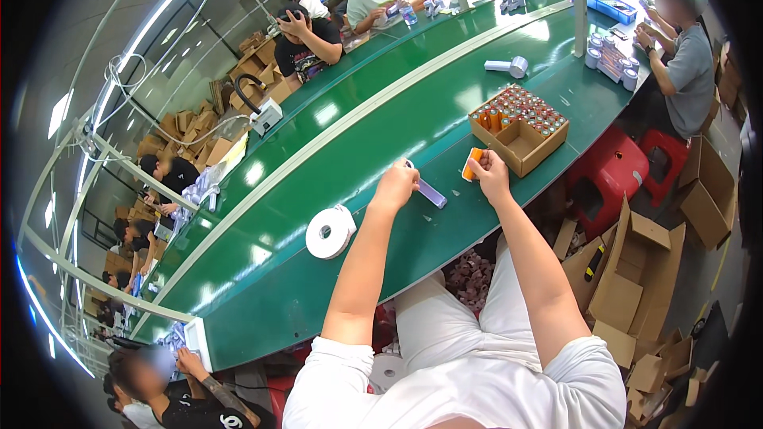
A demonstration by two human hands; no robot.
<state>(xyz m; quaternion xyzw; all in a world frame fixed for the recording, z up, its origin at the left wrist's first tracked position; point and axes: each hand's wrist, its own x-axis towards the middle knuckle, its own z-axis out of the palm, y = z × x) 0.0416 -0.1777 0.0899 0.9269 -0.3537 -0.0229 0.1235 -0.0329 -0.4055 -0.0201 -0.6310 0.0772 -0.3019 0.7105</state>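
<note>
My left hand (396, 186) is closed around a lavender stick-shaped handle (431, 195), which slants down to the right over the green bench. A pale end shows above my fingers; the rest of it is covered by the hand. In my right hand (491, 173) I grip an orange battery (472, 164) with a whitish edge, held just above the bench; whether it is one cell or a pair I cannot tell. Right beside that hand stands a cardboard box (534, 160) with several upright orange batteries (520, 103) in its far part and bare cardboard in its near part.
A white roll of tape (327, 233) lies left of my left forearm. Farther off lies a white device with a round head (518, 67). A raised pale rail (318, 148) runs along the green bench (270, 294). Co-workers sit around; red stools (608, 179) and open cartons (636, 270) stand at right.
</note>
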